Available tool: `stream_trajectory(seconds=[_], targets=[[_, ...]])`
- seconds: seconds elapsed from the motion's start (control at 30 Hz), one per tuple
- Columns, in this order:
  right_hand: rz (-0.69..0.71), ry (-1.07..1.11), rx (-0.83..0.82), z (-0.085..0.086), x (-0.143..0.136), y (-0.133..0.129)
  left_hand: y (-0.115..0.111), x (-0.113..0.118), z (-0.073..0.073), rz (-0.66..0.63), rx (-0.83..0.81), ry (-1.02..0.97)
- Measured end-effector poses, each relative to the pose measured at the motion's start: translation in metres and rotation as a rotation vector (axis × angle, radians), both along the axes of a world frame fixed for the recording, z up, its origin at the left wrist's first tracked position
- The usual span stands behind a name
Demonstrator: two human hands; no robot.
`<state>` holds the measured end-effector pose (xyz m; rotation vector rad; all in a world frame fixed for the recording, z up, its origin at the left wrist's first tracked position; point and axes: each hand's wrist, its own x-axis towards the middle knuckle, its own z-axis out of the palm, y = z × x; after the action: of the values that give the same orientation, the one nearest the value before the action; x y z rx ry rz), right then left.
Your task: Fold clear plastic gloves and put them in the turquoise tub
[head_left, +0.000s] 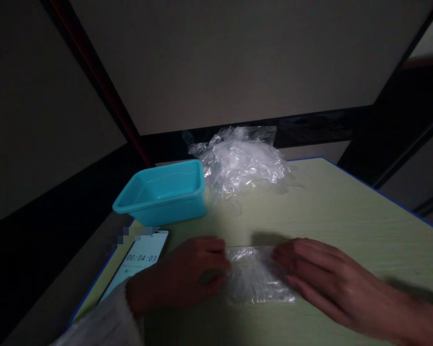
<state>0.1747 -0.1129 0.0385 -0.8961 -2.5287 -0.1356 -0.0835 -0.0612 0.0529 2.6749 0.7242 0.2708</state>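
While hands press: teal tub (pixel 164 192) (phone (pixel 139 264) beside), crumpled plastic (pixel 240 158) behind.

Turquoise tub (pixel 164 192), pale green table (pixel 346 211) edged blue, clear plastic bags (pixel 240 158)

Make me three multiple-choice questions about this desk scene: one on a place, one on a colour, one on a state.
1. Where is the crumpled plastic pile?
A. far edge, right of the tub
B. inside the tub
C. under the phone

2. What colour is the tub?
A. red
B. turquoise
C. white

3. How does the plastic piece under the hands lie?
A. balled up
B. hanging off the table
C. flat on the table

Answers: 1 A, it sits beside the tub. 2 B, plainly turquoise. 3 C, the left hand and right hand press it flat on the table.
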Motion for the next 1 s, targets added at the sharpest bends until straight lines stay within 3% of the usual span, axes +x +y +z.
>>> stream_trajectory(seconds=[0.07, 0.23, 0.43, 0.53, 0.83, 1.0], targets=[[-0.117, -0.077, 0.01, -0.006, -0.005, -0.006, -0.007, 0.003, 0.001, 0.012, 0.057, 0.003], [-0.136, -0.21, -0.024, -0.029, -0.015, -0.013, -0.03, 0.015, -0.004, -0.073, 0.168, 0.15], [-0.149, -0.184, -0.11, -0.045, -0.01, -0.016, -0.033, 0.028, -0.038, -0.094, 0.248, 0.124], [-0.156, -0.202, -0.134, -0.047, -0.006, -0.017, -0.032, 0.029, -0.047, -0.075, 0.235, 0.143], [-0.11, -0.253, -0.049, -0.034, -0.014, -0.011, -0.032, 0.028, -0.051, -0.047, 0.133, 0.197], [-0.088, -0.228, -0.129, -0.037, -0.008, -0.005, -0.028, 0.029, -0.036, -0.048, 0.086, 0.202]])
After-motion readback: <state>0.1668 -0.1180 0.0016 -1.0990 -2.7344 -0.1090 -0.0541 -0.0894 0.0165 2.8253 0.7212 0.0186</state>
